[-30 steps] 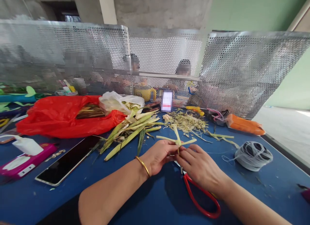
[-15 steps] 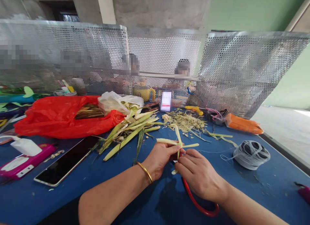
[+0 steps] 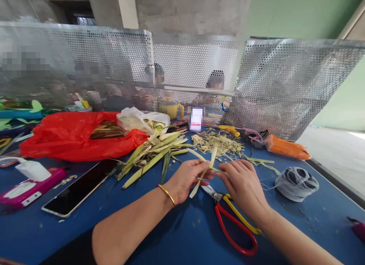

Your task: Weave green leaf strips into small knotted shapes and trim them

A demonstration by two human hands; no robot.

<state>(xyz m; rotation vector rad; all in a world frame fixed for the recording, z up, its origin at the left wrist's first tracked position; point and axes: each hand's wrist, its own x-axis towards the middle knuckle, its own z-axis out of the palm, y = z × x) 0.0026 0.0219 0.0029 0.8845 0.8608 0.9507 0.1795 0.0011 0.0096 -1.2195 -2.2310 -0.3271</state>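
Pale green leaf strips point(image 3: 213, 157) cross at a small knot in front of me, with ends pointing up, to the upper left and down. My left hand point(image 3: 192, 177) pinches the crossing between thumb and fingers; a gold bangle circles that wrist. Close on the right, my right hand point(image 3: 241, 180) has its thumb and fingertips closed on the strip end that points right. Under the hands, scissors point(image 3: 219, 198) with one red and one yellow handle lie on the blue table point(image 3: 182, 234). A thin white thread runs from near my right hand to a spool point(image 3: 296, 184).
Left of centre lie corn husks point(image 3: 154, 158), with a red plastic bag point(image 3: 71, 137) behind. Shredded husk point(image 3: 219, 143) is heaped ahead, near an upright phone point(image 3: 196, 119). Another phone point(image 3: 80, 189) and a magenta power strip point(image 3: 37, 187) are at left. Perforated metal panels point(image 3: 196, 59) separate me from people.
My right hand has risen from below the crossing to its right side, uncovering the scissors. The strips have turned, and one end now hangs down to the lower left.
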